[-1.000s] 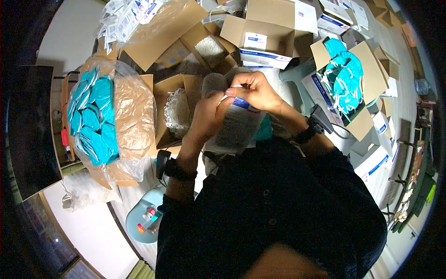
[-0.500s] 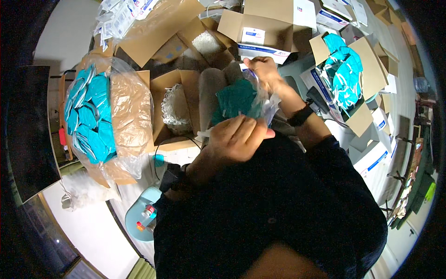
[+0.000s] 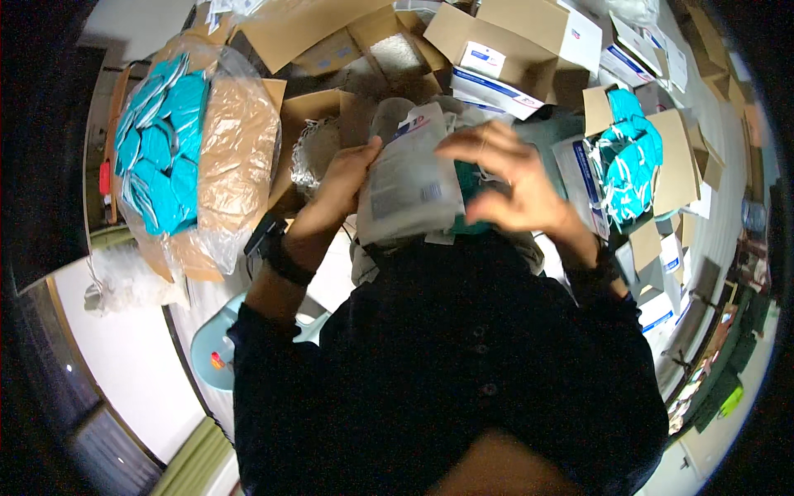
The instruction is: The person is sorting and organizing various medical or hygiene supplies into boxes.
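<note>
A whitish printed plastic pouch [image 3: 409, 186] lies tilted over my lap, facing up. My left hand [image 3: 346, 178] grips its left edge, thumb on top and the other fingers largely hidden. Just past the pouch's right edge, my right hand [image 3: 521, 178] is spread with thumb and fingers apart, slightly blurred and holding nothing visible. Teal folded fabric [image 3: 469, 186], similar to the face masks in the boxes, shows between the pouch and my right hand. Whether it sits inside the pouch or under it, I cannot tell.
At left, a plastic-lined carton [image 3: 240, 149] holds teal face masks [image 3: 161, 153]. Another open carton [image 3: 674, 157] at right holds teal masks with white straps [image 3: 630, 169]. White stringy material [image 3: 317, 153] fills a box beyond my left hand. An open carton [image 3: 504, 50] stands ahead.
The pouch has turned from edge-on to face-up. My left hand has moved up to its left edge. My right hand has let go of its far end and opened. The whole view has shifted.
</note>
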Demonstrator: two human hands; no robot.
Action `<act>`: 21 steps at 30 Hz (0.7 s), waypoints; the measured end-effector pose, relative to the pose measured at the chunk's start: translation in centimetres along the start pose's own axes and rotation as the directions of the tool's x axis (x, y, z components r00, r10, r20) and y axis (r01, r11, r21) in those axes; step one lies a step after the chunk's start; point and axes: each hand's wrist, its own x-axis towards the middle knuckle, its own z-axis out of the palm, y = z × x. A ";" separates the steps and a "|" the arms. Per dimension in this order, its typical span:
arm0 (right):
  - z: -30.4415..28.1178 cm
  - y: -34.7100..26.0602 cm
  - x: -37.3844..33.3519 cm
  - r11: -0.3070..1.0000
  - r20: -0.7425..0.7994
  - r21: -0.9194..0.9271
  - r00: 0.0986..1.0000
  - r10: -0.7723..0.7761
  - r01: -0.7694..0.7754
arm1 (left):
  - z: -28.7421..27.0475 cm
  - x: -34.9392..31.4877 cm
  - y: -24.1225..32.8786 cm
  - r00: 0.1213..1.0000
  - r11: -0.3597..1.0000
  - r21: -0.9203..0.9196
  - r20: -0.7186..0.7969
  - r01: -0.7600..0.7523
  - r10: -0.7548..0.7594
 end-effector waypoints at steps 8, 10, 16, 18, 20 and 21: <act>3.8 -2.3 -1.6 0.865 -0.068 -0.417 0.940 -0.335 0.278 | -2.7 1.0 -3.4 0.979 0.985 0.113 0.140 0.133 -0.148; 3.2 -2.9 -1.3 0.849 -0.044 -0.436 0.935 -0.352 0.299 | -2.9 0.7 -3.7 0.974 0.980 0.120 0.141 0.160 -0.177; -0.2 -5.0 -1.7 0.872 -0.029 -0.380 0.938 -0.344 0.308 | -2.6 -0.9 -1.6 0.995 0.940 0.341 0.079 0.027 -0.057; 0.2 -3.4 -2.2 0.919 -0.036 -0.308 0.962 -0.270 0.246 | -2.1 -0.5 -0.7 0.974 0.877 0.427 0.152 -0.220 0.171; 0.0 -3.7 -1.6 0.944 -0.144 -0.246 0.955 -0.261 0.221 | -1.2 -0.2 -1.1 0.965 0.920 0.301 0.147 -0.251 0.215; -1.2 -4.3 -1.7 0.950 -0.169 -0.176 0.943 -0.288 0.259 | -0.8 -0.1 -1.3 0.961 0.935 0.236 0.143 -0.266 0.237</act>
